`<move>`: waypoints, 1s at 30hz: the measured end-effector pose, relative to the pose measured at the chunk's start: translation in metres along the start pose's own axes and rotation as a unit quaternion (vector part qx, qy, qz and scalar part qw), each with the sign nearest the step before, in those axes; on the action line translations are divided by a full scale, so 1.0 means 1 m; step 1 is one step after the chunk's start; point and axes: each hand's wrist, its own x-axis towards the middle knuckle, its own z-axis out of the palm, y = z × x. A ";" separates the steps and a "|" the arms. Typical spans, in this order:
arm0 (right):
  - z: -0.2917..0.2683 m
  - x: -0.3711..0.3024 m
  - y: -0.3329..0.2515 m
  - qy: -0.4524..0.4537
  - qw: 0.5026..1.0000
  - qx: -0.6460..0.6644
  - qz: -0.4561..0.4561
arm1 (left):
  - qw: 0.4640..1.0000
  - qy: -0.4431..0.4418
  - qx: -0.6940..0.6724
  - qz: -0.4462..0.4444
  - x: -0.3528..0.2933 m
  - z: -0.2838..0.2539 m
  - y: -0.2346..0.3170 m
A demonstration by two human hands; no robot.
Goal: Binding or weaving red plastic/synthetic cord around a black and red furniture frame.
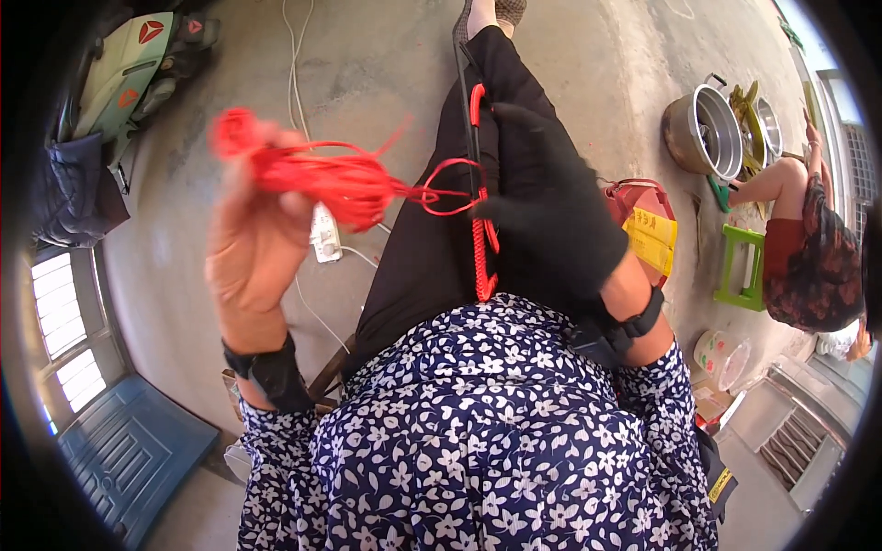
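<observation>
My bare left hand [260, 234] is closed around a loose bundle of red cord [335, 184], blurred by motion. A looped strand runs right from the bundle to a long, thin black strip [471, 138] lying along my lap. Red braided cord [480, 262] covers the strip's near end, and another red section shows farther up. My right hand [560, 197], in a black glove, is beside the strip with thumb and fingers apart. Its thumb tip is close to the braid; whether they touch is unclear. The dark glove blends into my black trousers [395, 285].
A white power strip [324, 234] with cables lies on the floor at left. A red bag [643, 207] with a yellow packet is at right. Beyond are metal pots [706, 133], a green stool [740, 266] and a seated person [813, 248]. A scooter [124, 78] stands far left.
</observation>
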 end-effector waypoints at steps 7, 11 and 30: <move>-0.013 0.010 0.002 -0.054 0.976 -0.001 -0.210 | 0.983 -0.023 0.134 0.124 -0.011 0.046 0.039; -0.022 -0.003 0.007 -0.009 0.957 0.276 0.087 | 0.898 0.127 0.420 0.024 0.012 0.016 0.014; -0.040 -0.005 0.014 0.085 0.978 0.073 0.175 | 0.881 0.157 0.444 -0.038 0.029 -0.026 -0.080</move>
